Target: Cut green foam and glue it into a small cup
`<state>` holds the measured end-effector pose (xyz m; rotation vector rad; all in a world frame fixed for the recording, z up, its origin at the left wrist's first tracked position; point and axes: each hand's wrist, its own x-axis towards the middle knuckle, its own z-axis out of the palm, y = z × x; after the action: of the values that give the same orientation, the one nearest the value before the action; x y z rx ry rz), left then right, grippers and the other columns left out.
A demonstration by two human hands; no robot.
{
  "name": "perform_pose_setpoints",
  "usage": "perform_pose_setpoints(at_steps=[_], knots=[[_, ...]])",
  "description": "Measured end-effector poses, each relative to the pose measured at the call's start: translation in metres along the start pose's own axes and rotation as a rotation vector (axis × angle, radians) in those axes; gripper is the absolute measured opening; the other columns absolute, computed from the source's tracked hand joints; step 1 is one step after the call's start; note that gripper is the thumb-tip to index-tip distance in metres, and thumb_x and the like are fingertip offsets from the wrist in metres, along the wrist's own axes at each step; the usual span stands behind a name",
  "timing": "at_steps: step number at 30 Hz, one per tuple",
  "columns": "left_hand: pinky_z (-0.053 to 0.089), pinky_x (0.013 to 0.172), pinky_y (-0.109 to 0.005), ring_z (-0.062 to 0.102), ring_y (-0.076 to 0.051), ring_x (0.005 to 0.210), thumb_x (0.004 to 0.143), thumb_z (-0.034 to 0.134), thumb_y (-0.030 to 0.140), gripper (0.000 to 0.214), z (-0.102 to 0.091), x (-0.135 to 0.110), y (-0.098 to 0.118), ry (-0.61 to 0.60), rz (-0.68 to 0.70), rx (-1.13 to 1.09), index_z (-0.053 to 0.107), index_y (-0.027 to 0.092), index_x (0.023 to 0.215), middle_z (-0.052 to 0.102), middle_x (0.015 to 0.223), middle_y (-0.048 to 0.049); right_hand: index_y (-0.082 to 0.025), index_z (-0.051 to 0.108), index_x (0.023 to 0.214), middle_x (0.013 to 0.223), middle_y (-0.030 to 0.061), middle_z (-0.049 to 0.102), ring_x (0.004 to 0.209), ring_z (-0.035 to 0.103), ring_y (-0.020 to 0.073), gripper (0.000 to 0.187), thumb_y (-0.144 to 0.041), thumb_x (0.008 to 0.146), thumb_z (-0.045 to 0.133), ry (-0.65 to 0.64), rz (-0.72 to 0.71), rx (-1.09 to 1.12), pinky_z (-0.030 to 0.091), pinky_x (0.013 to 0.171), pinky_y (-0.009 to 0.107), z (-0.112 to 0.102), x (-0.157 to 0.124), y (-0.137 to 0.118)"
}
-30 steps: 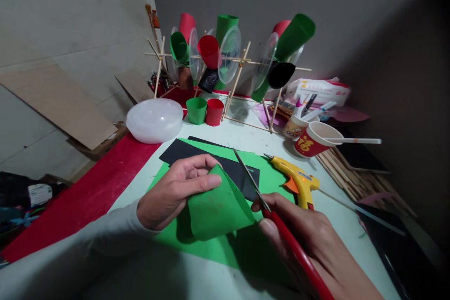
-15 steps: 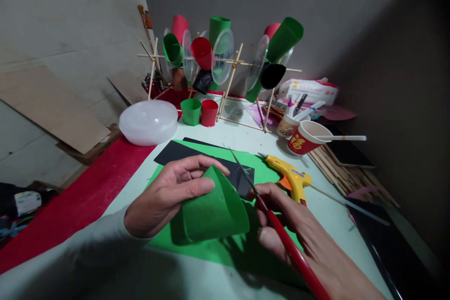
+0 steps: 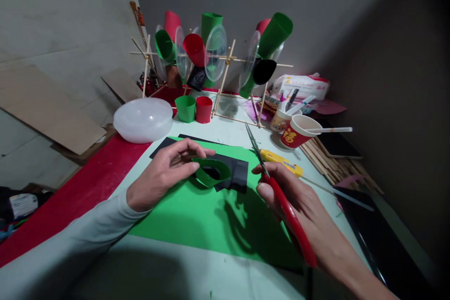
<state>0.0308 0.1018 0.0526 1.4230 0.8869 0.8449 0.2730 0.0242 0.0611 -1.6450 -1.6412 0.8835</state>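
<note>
My left hand (image 3: 158, 178) pinches the left edge of a green paper tube (image 3: 204, 178) between thumb and fingers. The tube's open end faces me, its rim squeezed into a pointed oval with a dark inside. Under it lie a black paper strip (image 3: 240, 173) and a large green sheet (image 3: 183, 215); whether the tube touches them I cannot tell. In my right hand (image 3: 298, 197) is a pair of scissors (image 3: 288, 208) with red handles. Their narrow blades point up and away, beside the tube and apart from it.
Behind stands a stick frame (image 3: 230, 51) bearing clear discs and coloured paper cups. A green cup (image 3: 185, 108), a red cup (image 3: 204, 109) and a stack of clear plastic lids (image 3: 142, 121) are nearer. At right are a yellow glue gun (image 3: 281, 162) and a red paper cup (image 3: 298, 132).
My left hand has turned the green tube so its open end faces me and moved it away from me over the black strip. The scissors have shifted slightly right, their blades more upright.
</note>
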Motion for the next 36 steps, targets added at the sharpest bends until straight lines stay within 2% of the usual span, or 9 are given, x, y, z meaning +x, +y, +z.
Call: perform_pose_setpoints(at_steps=[7, 14, 18, 20, 25, 29, 31, 34, 36], knots=[[0.046, 0.097, -0.035, 0.063, -0.029, 0.115, 0.086, 0.07, 0.04, 0.025, -0.001, 0.003, 0.004, 0.02, 0.033, 0.157, 0.067, 0.021, 0.101, 0.072, 0.119, -0.0091, -0.024, 0.054, 0.103, 0.073, -0.0028, 0.052, 0.061, 0.051, 0.0147, 0.03, -0.052, 0.092, 0.055, 0.068, -0.047, 0.025, 0.041, 0.054, 0.026, -0.002, 0.0, -0.004], [0.049, 0.101, -0.036, 0.065, -0.029, 0.116, 0.079, 0.077, 0.043, 0.042, -0.026, 0.004, 0.023, -0.26, 0.047, 0.577, 0.073, 0.029, 0.119, 0.072, 0.124, -0.0044, -0.024, 0.055, 0.103, 0.078, -0.0015, 0.054, 0.065, 0.052, 0.0159, 0.028, -0.05, 0.091, 0.056, 0.073, -0.099, -0.042, 0.043, 0.058, 0.028, -0.003, -0.004, -0.005], [0.035, 0.115, -0.044, 0.048, -0.034, 0.138, 0.065, 0.09, 0.035, 0.082, -0.042, -0.01, 0.028, -0.478, 0.096, 0.699, 0.057, 0.039, 0.139, 0.056, 0.149, -0.0036, -0.023, 0.056, 0.103, 0.075, -0.0015, 0.055, 0.063, 0.052, 0.0164, 0.029, -0.049, 0.091, 0.056, 0.078, -0.123, -0.056, 0.042, 0.058, 0.028, -0.001, -0.004, -0.004], [0.032, 0.117, -0.05, 0.04, -0.037, 0.144, 0.063, 0.091, 0.034, 0.09, -0.042, -0.016, 0.023, -0.521, 0.057, 0.76, 0.052, 0.041, 0.143, 0.046, 0.157, -0.0057, -0.023, 0.056, 0.104, 0.075, -0.0012, 0.057, 0.065, 0.053, 0.0169, 0.027, -0.047, 0.091, 0.057, 0.077, -0.149, -0.061, 0.043, 0.06, 0.029, 0.001, -0.003, -0.004], [0.031, 0.117, -0.049, 0.036, -0.035, 0.146, 0.079, 0.079, 0.035, 0.069, -0.039, -0.013, 0.009, -0.452, 0.054, 0.79, 0.053, 0.038, 0.143, 0.042, 0.159, -0.0074, -0.022, 0.057, 0.101, 0.073, -0.0018, 0.059, 0.064, 0.054, 0.0161, 0.02, -0.039, 0.09, 0.06, 0.027, -0.203, -0.08, 0.042, 0.061, 0.028, 0.006, -0.002, -0.008], [0.036, 0.113, -0.041, 0.048, -0.033, 0.138, 0.074, 0.083, 0.037, 0.071, -0.047, -0.006, 0.012, -0.374, 0.057, 0.714, 0.058, 0.036, 0.14, 0.056, 0.149, -0.0046, -0.022, 0.058, 0.101, 0.075, -0.0014, 0.062, 0.065, 0.055, 0.0162, 0.017, -0.036, 0.091, 0.059, -0.125, -0.213, -0.18, 0.039, 0.061, 0.028, 0.008, -0.007, -0.01], [0.035, 0.113, -0.037, 0.048, -0.034, 0.136, 0.072, 0.084, 0.043, 0.068, -0.056, -0.007, 0.016, -0.179, 0.028, 0.698, 0.062, 0.035, 0.136, 0.06, 0.145, -0.0025, -0.021, 0.059, 0.104, 0.084, 0.0021, 0.065, 0.072, 0.059, 0.0194, 0.02, -0.036, 0.091, 0.058, -0.199, -0.221, -0.285, 0.04, 0.064, 0.03, 0.008, -0.011, -0.01], [0.04, 0.106, -0.029, 0.047, -0.033, 0.137, 0.075, 0.078, 0.053, 0.058, -0.066, -0.008, 0.022, 0.153, 0.01, 0.453, 0.069, 0.032, 0.128, 0.061, 0.144, -0.0015, -0.019, 0.06, 0.104, 0.09, 0.0064, 0.066, 0.079, 0.063, 0.0244, 0.021, -0.033, 0.089, 0.054, -0.309, -0.231, -0.455, 0.04, 0.067, 0.034, 0.012, -0.014, -0.008], [0.051, 0.09, -0.029, 0.06, -0.031, 0.121, 0.079, 0.071, 0.06, 0.058, -0.066, -0.004, 0.026, 0.215, -0.01, 0.257, 0.07, 0.026, 0.125, 0.065, 0.137, -0.0065, -0.019, 0.061, 0.101, 0.091, 0.0075, 0.066, 0.08, 0.063, 0.0261, 0.019, -0.03, 0.088, 0.052, -0.354, -0.261, -0.561, 0.039, 0.065, 0.034, 0.016, -0.016, -0.007]])
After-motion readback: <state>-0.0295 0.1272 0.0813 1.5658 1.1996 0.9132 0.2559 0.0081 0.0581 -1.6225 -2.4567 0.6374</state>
